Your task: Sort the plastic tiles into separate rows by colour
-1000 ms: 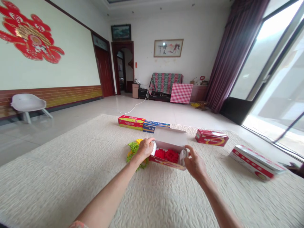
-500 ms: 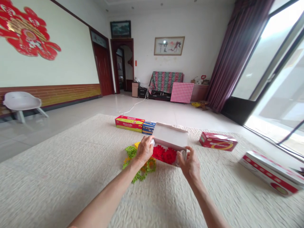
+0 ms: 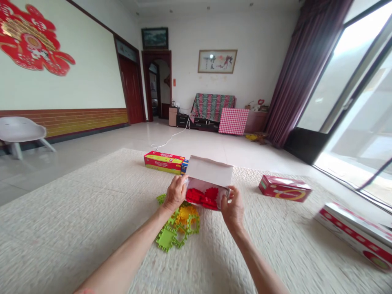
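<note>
Between my hands is a cardboard box (image 3: 211, 171) whose white-lined lid stands up at the far side. Inside it lie red toothed plastic pieces (image 3: 202, 197). My left hand (image 3: 175, 192) grips the box's left end, and my right hand (image 3: 232, 208) is closed round its right end, thumb toward the inside. On the mat, below and beside my left hand, is a loose pile of green interlocking plastic pieces (image 3: 167, 238) and yellow ones (image 3: 184, 214). My left hand and forearm hide part of that pile.
Beyond my hands, a red and yellow-green box (image 3: 164, 162) stands beside a partly hidden blue box (image 3: 184, 166). To the right are a dark red box (image 3: 285, 188) and a white-and-red box (image 3: 357, 234). All rest on a cream textured mat (image 3: 92, 204). A white chair (image 3: 23, 131) stands far left.
The box has moved left and a little toward me in both hands, its opening now tilted. More of the green and yellow pile shows beneath my left hand.
</note>
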Tool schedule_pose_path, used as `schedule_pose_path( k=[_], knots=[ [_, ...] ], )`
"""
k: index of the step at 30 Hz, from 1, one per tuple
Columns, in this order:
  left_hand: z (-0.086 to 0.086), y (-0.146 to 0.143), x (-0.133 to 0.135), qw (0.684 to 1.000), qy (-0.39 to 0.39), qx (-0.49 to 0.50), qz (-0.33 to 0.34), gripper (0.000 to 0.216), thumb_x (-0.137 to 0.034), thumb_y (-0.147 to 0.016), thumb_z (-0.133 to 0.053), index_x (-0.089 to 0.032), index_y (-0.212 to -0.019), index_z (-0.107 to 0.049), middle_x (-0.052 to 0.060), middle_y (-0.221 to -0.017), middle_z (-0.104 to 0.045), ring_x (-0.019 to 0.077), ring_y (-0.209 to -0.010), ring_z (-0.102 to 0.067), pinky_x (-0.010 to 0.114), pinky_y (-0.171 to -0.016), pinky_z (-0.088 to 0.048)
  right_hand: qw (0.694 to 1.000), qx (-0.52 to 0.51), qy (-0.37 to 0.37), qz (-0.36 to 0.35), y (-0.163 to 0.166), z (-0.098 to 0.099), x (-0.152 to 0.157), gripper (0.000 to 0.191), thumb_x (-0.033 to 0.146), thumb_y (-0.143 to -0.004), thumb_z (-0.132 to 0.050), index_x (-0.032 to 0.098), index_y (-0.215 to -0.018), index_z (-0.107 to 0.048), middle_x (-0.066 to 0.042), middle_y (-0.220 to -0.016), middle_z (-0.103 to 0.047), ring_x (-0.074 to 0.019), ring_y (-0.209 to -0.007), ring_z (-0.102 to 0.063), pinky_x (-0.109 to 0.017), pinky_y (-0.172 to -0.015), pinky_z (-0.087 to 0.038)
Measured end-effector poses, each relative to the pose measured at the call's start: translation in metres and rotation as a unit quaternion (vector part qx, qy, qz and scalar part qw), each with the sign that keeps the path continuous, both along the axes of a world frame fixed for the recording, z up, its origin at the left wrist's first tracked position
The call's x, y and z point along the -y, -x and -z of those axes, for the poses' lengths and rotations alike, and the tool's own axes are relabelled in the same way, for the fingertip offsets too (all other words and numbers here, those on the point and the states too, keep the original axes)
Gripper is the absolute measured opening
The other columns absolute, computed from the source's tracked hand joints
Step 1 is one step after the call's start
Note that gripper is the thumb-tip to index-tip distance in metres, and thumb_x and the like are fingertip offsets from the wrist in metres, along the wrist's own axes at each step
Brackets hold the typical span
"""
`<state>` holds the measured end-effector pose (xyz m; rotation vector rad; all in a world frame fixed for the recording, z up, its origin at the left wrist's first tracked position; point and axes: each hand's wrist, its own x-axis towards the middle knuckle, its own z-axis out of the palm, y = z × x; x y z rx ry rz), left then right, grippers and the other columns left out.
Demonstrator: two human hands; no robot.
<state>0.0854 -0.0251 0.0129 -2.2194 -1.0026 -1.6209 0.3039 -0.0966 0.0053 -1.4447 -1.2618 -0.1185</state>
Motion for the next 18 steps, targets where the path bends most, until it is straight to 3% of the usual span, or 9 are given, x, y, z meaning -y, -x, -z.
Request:
schedule_pose_path(
  k=[3,8,12,18],
  knots=[
    [0.003,0.008,-0.014,1.000,-0.004,-0.006,-0.018,0.035,-0.008,-0.087,-0.041,-0.016,-0.119,-0.052,0.010,-0.097,-0.058,0.0187,-0.094,-0.057,0.031,-0.085,-0.050,1.000,-0.002,-0.002,-0.011,0.009,-0.001,-0.019,0.028,0.030,-0.082,-0.045,0.020,-0.107,-0.050,-0.003,-0.085,-0.058,-0.0174,-0.073,-0.055,-0.033,-0.066,-0.046],
    [-0.009,0.026,-0.015,0.999,-0.011,-0.015,-0.049,0.038,-0.011,-0.088,-0.043,-0.018,-0.124,-0.049,0.012,-0.105,-0.058,0.0198,-0.103,-0.056,0.034,-0.093,-0.047,0.998,-0.044,-0.030,-0.042,0.024,-0.010,-0.020,0.031,0.031,-0.083,-0.047,0.021,-0.113,-0.048,-0.004,-0.092,-0.056,-0.0169,-0.079,-0.055,-0.028,-0.061,-0.047],
    [-0.005,0.032,-0.028,0.997,0.010,-0.026,-0.066,0.035,-0.013,-0.089,-0.041,-0.018,-0.122,-0.051,0.011,-0.102,-0.059,0.0191,-0.100,-0.058,0.033,-0.090,-0.049,0.997,-0.045,-0.031,-0.057,0.029,-0.007,-0.034,0.027,0.029,-0.084,-0.047,0.021,-0.110,-0.049,-0.002,-0.087,-0.053,-0.0162,-0.077,-0.053,-0.027,-0.060,-0.047],
    [-0.005,0.034,-0.047,0.998,-0.005,-0.031,-0.054,0.034,-0.014,-0.089,-0.041,-0.016,-0.122,-0.051,0.012,-0.104,-0.059,0.0196,-0.102,-0.057,0.033,-0.093,-0.046,0.996,-0.035,-0.031,-0.075,0.025,-0.004,-0.062,0.030,0.027,-0.082,-0.048,0.021,-0.111,-0.047,-0.002,-0.087,-0.052,-0.0155,-0.076,-0.052,-0.027,-0.059,-0.046]
  ],
)
